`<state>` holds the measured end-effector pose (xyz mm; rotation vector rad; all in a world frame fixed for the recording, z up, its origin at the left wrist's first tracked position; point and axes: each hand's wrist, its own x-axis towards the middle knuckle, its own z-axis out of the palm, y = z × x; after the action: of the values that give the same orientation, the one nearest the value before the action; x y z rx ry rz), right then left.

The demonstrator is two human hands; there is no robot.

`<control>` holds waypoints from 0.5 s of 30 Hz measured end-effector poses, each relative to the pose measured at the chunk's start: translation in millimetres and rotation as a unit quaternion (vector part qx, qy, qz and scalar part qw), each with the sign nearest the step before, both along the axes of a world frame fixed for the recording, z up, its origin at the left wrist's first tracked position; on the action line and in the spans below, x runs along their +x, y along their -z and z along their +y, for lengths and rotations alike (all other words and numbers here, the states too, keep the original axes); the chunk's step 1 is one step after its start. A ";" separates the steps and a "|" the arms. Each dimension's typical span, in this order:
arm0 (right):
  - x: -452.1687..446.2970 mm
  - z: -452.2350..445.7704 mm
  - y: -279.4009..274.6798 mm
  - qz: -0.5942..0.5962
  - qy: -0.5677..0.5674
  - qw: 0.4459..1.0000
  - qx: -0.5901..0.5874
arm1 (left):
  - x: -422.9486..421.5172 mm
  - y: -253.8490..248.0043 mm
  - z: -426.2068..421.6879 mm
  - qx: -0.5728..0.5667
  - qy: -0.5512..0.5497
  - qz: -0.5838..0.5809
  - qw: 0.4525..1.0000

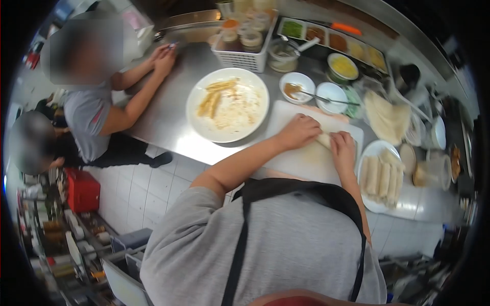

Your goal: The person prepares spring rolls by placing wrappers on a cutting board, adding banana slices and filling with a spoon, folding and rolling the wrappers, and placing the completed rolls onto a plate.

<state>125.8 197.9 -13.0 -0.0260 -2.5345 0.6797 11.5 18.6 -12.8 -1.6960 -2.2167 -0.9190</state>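
A pale roll (323, 139) lies on the white cutting board (286, 120), between my two hands. My left hand (300, 131) has its curled fingers on the roll's left end. On the roll's right end is my right hand (343, 145), its fingers bent around it. To the left stands a large white plate (245, 130) with yellowish strips of food. An oval white plate (367, 194) at the right carries several finished pale rolls (380, 178). Flat pale wrappers (386, 118) lie behind it. Two white bowls (332, 97) sit behind the board, with a spoon across one.
At the left, a person (94, 109) leans on the steel counter (168, 112); another person is behind. A white basket of jars (242, 60) and a tray of toppings (337, 41) stand at the back. A clear container (434, 171) is at the right.
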 end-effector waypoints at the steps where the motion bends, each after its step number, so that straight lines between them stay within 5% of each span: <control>1: 1.4 -6.1 -10.9 -0.016 0.011 0.999 0.027 | -3.1 -1.3 -3.9 -0.006 -0.014 0.003 1.000; 15: 27.7 -11.7 -30.2 -0.170 -0.088 0.981 0.021 | 6.9 -7.7 -12.7 -0.135 0.058 -0.176 0.973</control>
<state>153.6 186.2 17.2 0.1073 -2.9048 0.7433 18.4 5.8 -5.1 -1.9238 -2.5963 -1.0561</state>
